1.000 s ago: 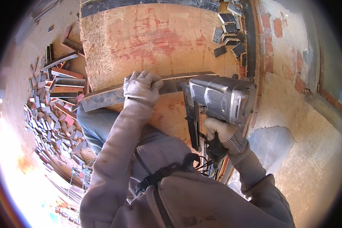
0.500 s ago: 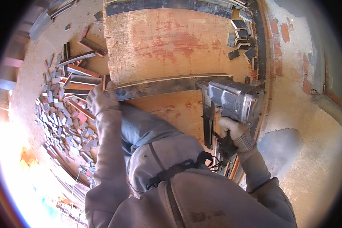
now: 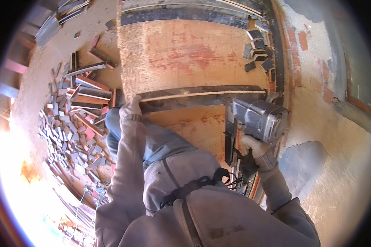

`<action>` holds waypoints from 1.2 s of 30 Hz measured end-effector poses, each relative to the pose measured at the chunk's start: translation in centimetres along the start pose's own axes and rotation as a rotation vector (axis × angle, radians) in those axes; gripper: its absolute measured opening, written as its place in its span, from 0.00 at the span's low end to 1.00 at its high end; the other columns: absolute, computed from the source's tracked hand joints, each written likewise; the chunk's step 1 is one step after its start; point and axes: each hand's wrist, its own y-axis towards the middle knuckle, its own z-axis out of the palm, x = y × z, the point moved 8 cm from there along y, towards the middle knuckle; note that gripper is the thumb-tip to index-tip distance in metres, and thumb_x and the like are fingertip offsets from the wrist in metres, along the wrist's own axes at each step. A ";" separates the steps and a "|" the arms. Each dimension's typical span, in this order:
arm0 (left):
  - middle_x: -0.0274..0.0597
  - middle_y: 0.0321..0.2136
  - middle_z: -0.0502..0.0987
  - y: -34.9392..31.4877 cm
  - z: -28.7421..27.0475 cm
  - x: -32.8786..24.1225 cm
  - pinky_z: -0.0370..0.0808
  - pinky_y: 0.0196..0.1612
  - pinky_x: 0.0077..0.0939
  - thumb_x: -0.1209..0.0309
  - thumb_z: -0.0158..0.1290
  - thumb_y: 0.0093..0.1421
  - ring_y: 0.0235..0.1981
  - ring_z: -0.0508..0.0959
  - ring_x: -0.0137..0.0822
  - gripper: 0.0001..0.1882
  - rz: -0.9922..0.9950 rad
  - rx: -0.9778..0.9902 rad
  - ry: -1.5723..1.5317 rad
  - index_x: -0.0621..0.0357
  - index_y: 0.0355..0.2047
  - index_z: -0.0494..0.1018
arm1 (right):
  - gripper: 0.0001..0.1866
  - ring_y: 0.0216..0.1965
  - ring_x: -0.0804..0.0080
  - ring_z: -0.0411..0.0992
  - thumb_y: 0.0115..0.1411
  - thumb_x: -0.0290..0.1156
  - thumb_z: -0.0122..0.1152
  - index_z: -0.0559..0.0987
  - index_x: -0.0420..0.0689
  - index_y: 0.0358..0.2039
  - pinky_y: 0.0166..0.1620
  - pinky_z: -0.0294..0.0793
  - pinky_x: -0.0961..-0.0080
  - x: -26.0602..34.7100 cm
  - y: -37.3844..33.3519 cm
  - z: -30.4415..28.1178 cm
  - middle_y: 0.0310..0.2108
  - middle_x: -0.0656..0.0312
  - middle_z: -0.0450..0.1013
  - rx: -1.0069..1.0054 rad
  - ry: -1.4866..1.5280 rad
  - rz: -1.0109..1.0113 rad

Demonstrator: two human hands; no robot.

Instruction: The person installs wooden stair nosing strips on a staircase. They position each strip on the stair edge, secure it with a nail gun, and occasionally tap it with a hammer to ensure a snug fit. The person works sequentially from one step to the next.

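Note:
My left hand, in a pale glove, is closed round the left end of a long dark-faced wood strip with a pale edge. The strip lies crosswise over a reddish-stained plywood panel. My right hand, gloved too, grips the handle of a grey nail gun. The gun's nose is at the right part of the strip; whether it touches is hidden. Its long dark magazine points back toward me over the panel.
Left of the panel lies a heap of wood offcuts and longer loose strips. More dark strips cross the panel's far end. Small blocks sit along its right side, near a plastered wall with exposed brick.
My left hand has moved right, from beside the loose pieces onto the strip's left end. A second dark face and pale edge now show along the strip. The nail gun shifted slightly toward me.

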 end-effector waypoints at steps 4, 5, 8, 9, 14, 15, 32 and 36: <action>0.55 0.42 0.80 -2.6 4.6 2.6 0.83 0.36 0.40 0.55 0.62 0.55 0.40 0.82 0.46 0.30 -0.279 0.127 -0.232 0.73 0.45 0.78 | 0.13 0.17 0.75 0.66 0.61 0.27 0.56 0.72 0.43 0.19 0.25 0.66 0.76 -1.2 -0.3 -0.5 0.15 0.64 0.68 -0.022 -0.088 0.048; 0.53 0.46 0.77 -2.8 4.7 3.0 0.84 0.27 0.37 0.59 0.63 0.55 0.40 0.82 0.48 0.30 -0.343 0.136 -0.288 0.72 0.50 0.75 | 0.14 0.17 0.75 0.67 0.62 0.27 0.57 0.72 0.43 0.18 0.24 0.66 0.75 -1.9 0.0 -0.4 0.15 0.64 0.69 -0.031 -0.022 0.126; 0.45 0.45 0.78 -2.8 4.7 3.1 0.84 0.27 0.35 0.57 0.62 0.58 0.40 0.81 0.43 0.28 -0.398 0.168 -0.220 0.59 0.54 0.73 | 0.15 0.17 0.75 0.67 0.62 0.28 0.58 0.72 0.44 0.18 0.24 0.66 0.75 -1.0 0.6 0.4 0.15 0.64 0.69 0.022 -0.059 0.031; 0.45 0.46 0.77 -2.7 4.8 2.9 0.85 0.27 0.34 0.58 0.62 0.59 0.41 0.80 0.42 0.27 -0.383 0.177 -0.242 0.60 0.54 0.73 | 0.15 0.16 0.75 0.66 0.62 0.29 0.59 0.72 0.44 0.17 0.24 0.66 0.74 -1.1 0.7 0.7 0.14 0.64 0.68 0.032 -0.014 0.045; 0.47 0.46 0.77 -2.3 4.8 2.5 0.86 0.28 0.35 0.60 0.62 0.59 0.41 0.81 0.44 0.26 -0.368 0.195 -0.239 0.61 0.53 0.74 | 0.15 0.18 0.77 0.66 0.63 0.31 0.59 0.73 0.44 0.18 0.25 0.66 0.75 -2.1 1.4 1.6 0.15 0.65 0.68 0.020 -0.101 0.048; 0.47 0.45 0.77 -2.3 4.9 2.4 0.86 0.28 0.35 0.60 0.62 0.59 0.41 0.81 0.45 0.25 -0.358 0.199 -0.243 0.61 0.53 0.74 | 0.13 0.18 0.78 0.67 0.63 0.32 0.60 0.74 0.44 0.22 0.25 0.66 0.76 -2.1 1.6 1.6 0.16 0.66 0.69 0.018 -0.126 0.010; 0.49 0.46 0.78 -2.4 5.3 3.3 0.86 0.26 0.41 0.63 0.62 0.58 0.42 0.80 0.47 0.25 -0.460 0.211 -0.260 0.61 0.53 0.74 | 0.08 0.18 0.80 0.66 0.65 0.35 0.61 0.78 0.44 0.32 0.22 0.65 0.78 -3.2 1.4 3.1 0.20 0.69 0.70 0.158 -0.140 0.044; 0.49 0.47 0.77 -3.5 5.3 3.2 0.87 0.28 0.40 0.63 0.61 0.58 0.42 0.80 0.48 0.26 -0.477 0.218 -0.248 0.62 0.54 0.73 | 0.06 0.23 0.80 0.70 0.66 0.32 0.61 0.78 0.43 0.36 0.26 0.68 0.80 -4.1 1.5 5.2 0.24 0.69 0.71 0.220 -0.230 0.065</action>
